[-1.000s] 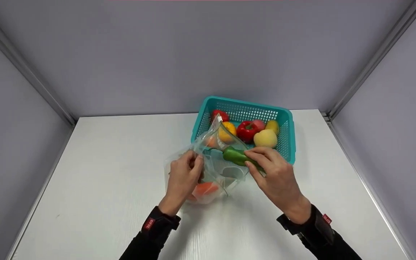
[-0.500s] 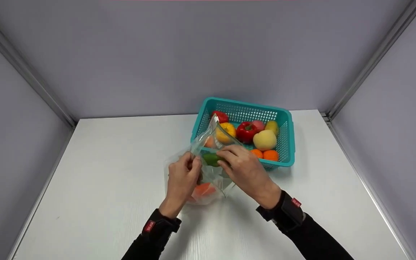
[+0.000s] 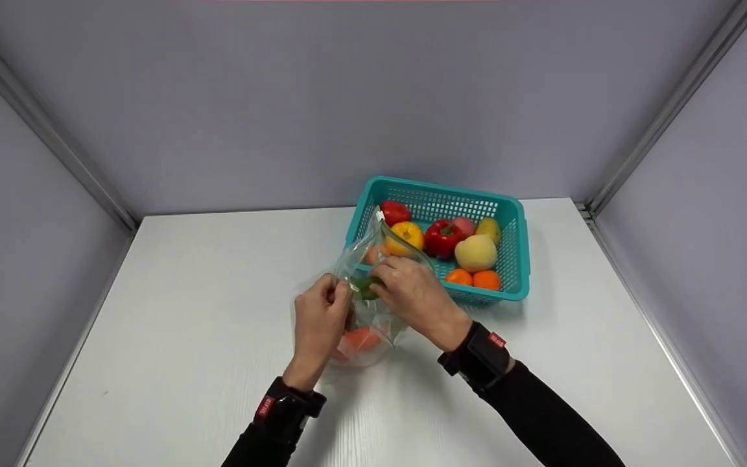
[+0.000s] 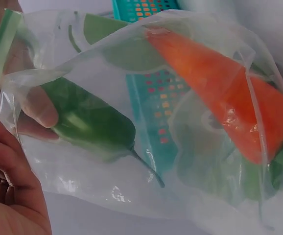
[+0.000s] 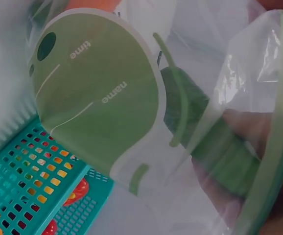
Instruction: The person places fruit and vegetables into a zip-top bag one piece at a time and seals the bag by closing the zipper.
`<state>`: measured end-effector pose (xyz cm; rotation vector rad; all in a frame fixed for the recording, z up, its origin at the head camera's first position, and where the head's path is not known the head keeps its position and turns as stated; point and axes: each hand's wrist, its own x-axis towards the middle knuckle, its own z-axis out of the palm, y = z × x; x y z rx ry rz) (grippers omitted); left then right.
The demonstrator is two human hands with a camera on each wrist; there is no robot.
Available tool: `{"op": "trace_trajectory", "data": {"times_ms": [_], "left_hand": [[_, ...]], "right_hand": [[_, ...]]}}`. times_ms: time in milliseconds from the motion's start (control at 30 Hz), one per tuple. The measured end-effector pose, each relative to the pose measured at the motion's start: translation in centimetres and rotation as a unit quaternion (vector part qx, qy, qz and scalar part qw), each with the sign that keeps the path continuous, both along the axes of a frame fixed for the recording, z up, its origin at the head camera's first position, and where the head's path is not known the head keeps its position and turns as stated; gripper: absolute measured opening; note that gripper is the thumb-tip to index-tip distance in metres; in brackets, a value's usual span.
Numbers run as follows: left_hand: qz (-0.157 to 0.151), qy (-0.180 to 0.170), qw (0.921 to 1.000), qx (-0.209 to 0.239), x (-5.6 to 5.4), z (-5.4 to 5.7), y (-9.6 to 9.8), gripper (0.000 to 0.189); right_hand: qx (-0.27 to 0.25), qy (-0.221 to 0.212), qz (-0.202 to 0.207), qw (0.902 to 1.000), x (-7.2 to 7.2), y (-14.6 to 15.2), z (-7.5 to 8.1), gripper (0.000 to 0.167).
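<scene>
My right hand [image 3: 419, 298] pinches a green chili pepper [image 4: 92, 117] inside the mouth of a clear zip bag [image 3: 373, 318]. The pepper's stem points down into the bag. With curled fingers, my left hand [image 3: 321, 318] grips the bag's near left edge by the opening. Lower in the bag lies an orange carrot [image 4: 220, 88] with green at its thick end. A green printed label [image 5: 102, 78] with the words "time" and "name" marks the bag, covering part of what is behind it in the right wrist view.
Behind the bag stands a teal basket [image 3: 521, 259]. It holds red bell peppers [image 3: 441, 239], a yellow bell pepper [image 3: 406, 237], a pale round fruit [image 3: 476, 253], oranges [image 3: 487, 280] and other fruit. Grey walls enclose the white table [image 3: 205, 311].
My right hand has moved left with the green chili pepper, from outside the bag's mouth to inside it. Oranges in the basket have come into view. My left hand keeps nearly the same place.
</scene>
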<state>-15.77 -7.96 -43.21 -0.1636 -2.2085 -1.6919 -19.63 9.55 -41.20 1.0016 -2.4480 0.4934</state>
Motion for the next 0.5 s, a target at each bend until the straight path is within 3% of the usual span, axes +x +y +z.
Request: {"op": "trace_trajectory", "data": {"times_ms": [167,300,400,500], "left_hand": [[0.003,-0.012,0.9998,0.013,-0.3,-0.3,-0.2,0.029],[0.02,-0.013,0.9997,0.002,-0.6,-0.3,-0.5,0.03],[0.031,-0.017,0.9994,0.001,-0.7,-0.3,-0.7,0.029],[0.029,-0.023,0.9993,0.006,-0.6,-0.3,-0.8,0.028]], "right_hand": [[-0.027,-0.018,0.012,0.9994,-0.1,0.5,-0.2,0.02],[-0.083,-0.027,0.024,0.9959,1.0,1.7,0.3,0.017],[-0.135,0.0,0.018,0.9907,2.0,3.0,0.8,0.015],[-0.192,0.04,-0.015,0.9805,2.6,4.4,0.7,0.016]]}}
